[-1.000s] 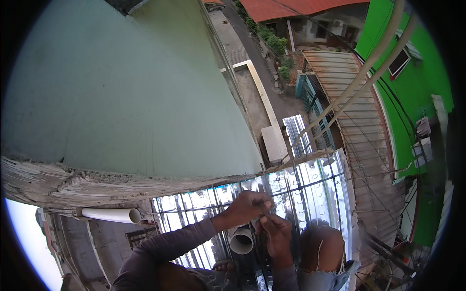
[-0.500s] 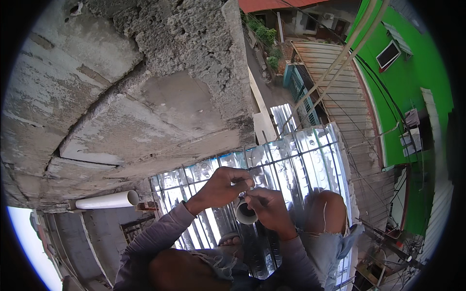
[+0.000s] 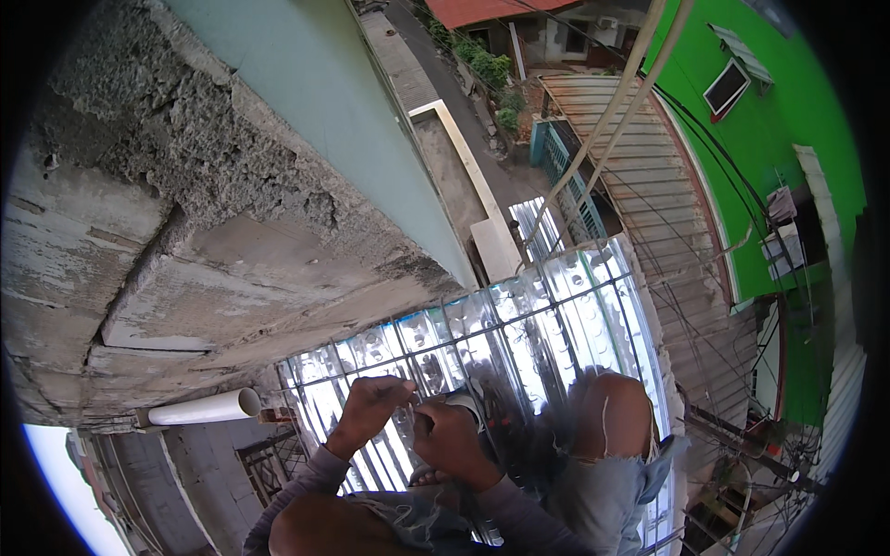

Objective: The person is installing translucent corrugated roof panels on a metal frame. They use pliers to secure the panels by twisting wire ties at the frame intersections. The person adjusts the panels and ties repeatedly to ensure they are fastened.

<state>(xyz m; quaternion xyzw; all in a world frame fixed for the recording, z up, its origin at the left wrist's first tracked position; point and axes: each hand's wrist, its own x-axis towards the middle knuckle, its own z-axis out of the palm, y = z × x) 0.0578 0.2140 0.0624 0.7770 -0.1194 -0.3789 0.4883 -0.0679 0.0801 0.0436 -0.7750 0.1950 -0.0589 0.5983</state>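
Observation:
My left hand [image 3: 373, 406] and my right hand [image 3: 454, 447] are close together over shiny corrugated metal sheeting [image 3: 357, 468]. Both have fingertips pinched, the left thumb and forefinger almost meeting the right ones. Whatever lies between them is too small to make out; a thin pale sliver shows there. Partly behind my right hand is the rim of a round pipe [image 3: 465, 400], mostly hidden. My bent knees flank the hands, in torn jeans [image 3: 603, 500].
Thin steel bars [image 3: 528, 315] cross above the sheeting. A rough concrete wall [image 3: 269, 269] rises at left, with a white pipe [image 3: 206, 408] sticking out below. Beyond the sheeting's right edge, lower down, are a rusty roof [image 3: 640, 157], hanging cables [image 3: 723, 167] and a green building [image 3: 742, 167].
Both hands have moved left and down in the picture, still pinched together. My right hand now covers much of the pipe's opening. The view has shifted, showing a pale green wall face.

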